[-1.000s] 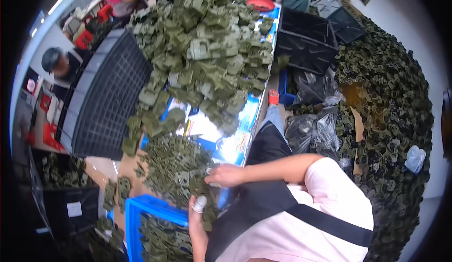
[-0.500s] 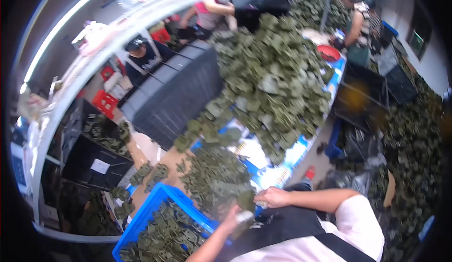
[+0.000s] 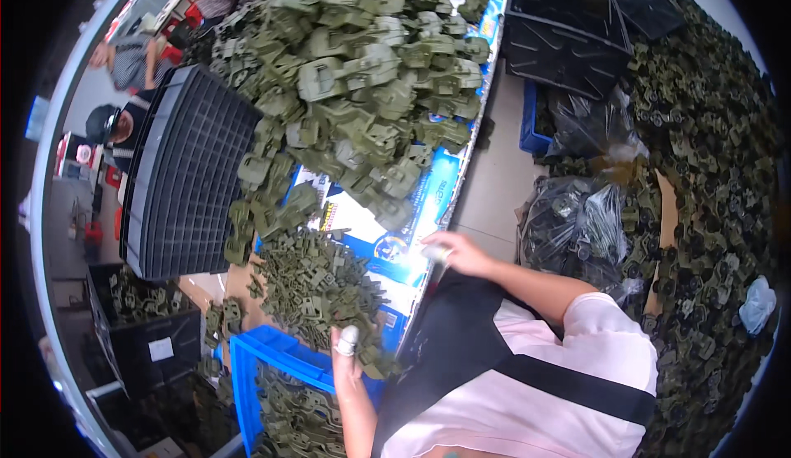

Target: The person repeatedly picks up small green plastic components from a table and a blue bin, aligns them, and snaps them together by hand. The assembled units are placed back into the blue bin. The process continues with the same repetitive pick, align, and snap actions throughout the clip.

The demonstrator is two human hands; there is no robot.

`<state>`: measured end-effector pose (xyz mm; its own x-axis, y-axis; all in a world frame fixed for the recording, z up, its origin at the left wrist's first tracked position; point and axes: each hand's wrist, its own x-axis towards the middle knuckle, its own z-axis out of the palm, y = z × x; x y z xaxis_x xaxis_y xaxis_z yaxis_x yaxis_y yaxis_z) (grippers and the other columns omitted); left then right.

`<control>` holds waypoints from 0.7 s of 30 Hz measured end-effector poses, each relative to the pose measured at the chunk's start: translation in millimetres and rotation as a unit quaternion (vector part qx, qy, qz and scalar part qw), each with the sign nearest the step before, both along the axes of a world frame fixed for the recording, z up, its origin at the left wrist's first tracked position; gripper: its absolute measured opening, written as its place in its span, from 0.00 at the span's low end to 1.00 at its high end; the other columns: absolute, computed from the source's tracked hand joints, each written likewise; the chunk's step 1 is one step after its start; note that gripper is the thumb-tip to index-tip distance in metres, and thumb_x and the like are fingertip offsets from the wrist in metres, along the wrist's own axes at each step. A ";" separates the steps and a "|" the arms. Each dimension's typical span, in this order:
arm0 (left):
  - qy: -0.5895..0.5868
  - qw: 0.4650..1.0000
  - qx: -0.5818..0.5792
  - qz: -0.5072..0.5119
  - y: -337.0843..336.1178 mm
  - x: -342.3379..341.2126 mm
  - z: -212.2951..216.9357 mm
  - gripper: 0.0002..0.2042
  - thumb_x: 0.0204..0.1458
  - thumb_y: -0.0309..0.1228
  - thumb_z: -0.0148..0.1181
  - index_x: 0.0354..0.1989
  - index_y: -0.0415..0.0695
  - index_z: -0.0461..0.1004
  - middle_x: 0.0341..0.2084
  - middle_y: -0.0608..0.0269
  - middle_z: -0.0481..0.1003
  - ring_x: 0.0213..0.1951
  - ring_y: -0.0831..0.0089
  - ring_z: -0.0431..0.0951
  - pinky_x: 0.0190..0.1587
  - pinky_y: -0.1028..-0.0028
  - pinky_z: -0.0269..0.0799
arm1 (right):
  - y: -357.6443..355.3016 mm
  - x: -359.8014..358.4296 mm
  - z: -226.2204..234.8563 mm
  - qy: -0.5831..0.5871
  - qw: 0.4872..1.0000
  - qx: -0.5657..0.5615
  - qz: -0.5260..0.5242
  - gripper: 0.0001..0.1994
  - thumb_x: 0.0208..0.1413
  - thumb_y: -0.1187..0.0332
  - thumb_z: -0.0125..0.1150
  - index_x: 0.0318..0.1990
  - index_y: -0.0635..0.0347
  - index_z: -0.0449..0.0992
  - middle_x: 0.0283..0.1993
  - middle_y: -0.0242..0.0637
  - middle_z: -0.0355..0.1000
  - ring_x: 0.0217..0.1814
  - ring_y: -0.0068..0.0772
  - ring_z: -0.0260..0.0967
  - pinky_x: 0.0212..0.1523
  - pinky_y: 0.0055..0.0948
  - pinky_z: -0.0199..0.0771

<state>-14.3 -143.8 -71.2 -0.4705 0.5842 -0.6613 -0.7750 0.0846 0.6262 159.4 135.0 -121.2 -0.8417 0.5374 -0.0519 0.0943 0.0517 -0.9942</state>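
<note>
1. The person's left hand (image 3: 348,351) is resting on the near edge of a small heap of olive-green plastic clips (image 3: 317,281), with a taped fingertip showing; the fingers are lying curled over a few pieces, though whether they are actually pinching one cannot be told.
2. The right hand (image 3: 456,252) is hovering at the edge of the bench (image 3: 412,248), well apart from the heap, fingers loosely closed around something small and pale that is too blurred to name.
3. The heap is sitting on the bench just above a blue crate (image 3: 264,359), which is already holding more of the same clips.
4. Judging by their look, the clips are being light, stiff moulded parts, not fragile, with slightly slick surfaces; they are probably tangling by their prongs, so lifting one by its flat body between thumb and forefinger seems safest.
5. The pieces are lying every which way, so no common direction or long axis is showing; the heap itself is stretching from the crate up toward the large pile of bigger green mouldings (image 3: 362,71).
6. A black ribbed tray (image 3: 189,186) is standing tilted to the left of the pile.
</note>
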 end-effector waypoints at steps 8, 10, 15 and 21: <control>0.259 0.866 -0.097 -0.416 152.1 90.1 22.8 0.41 0.35 0.21 0.68 0.61 0.43 0.53 0.53 0.59 0.64 0.52 0.72 0.66 0.53 0.72 0.63 | 112.4 150.8 -135.4 -0.160 0.922 -0.232 -0.264 0.19 0.41 0.83 0.43 0.41 0.59 0.73 0.32 0.36 0.73 0.34 0.24 0.69 0.33 0.22 0.70; 0.326 0.811 -0.062 -0.482 185.9 115.4 -2.8 0.43 0.35 0.27 0.70 0.62 0.44 0.53 0.48 0.55 0.67 0.49 0.67 0.68 0.50 0.73 0.64 | 145.2 169.6 -205.0 -0.217 0.943 -0.056 -0.245 0.17 0.40 0.81 0.46 0.39 0.57 0.74 0.32 0.38 0.73 0.34 0.26 0.70 0.33 0.24 0.70; 0.259 0.775 -0.109 -0.566 249.1 165.5 -65.4 0.40 0.36 0.30 0.70 0.61 0.45 0.56 0.53 0.53 0.65 0.54 0.66 0.65 0.55 0.71 0.60 | 230.5 163.4 -332.6 -0.310 0.901 -0.049 -0.298 0.13 0.38 0.74 0.54 0.35 0.53 0.76 0.35 0.39 0.74 0.41 0.38 0.71 0.43 0.32 0.70; 0.089 0.806 -0.221 -0.542 328.3 179.5 -128.8 0.35 0.39 0.26 0.68 0.58 0.39 0.57 0.47 0.61 0.69 0.47 0.76 0.67 0.52 0.75 0.62 | 344.4 111.9 -471.2 -0.441 0.862 0.032 -0.249 0.21 0.42 0.72 0.58 0.48 0.46 0.70 0.50 0.45 0.63 0.54 0.44 0.62 0.52 0.38 0.66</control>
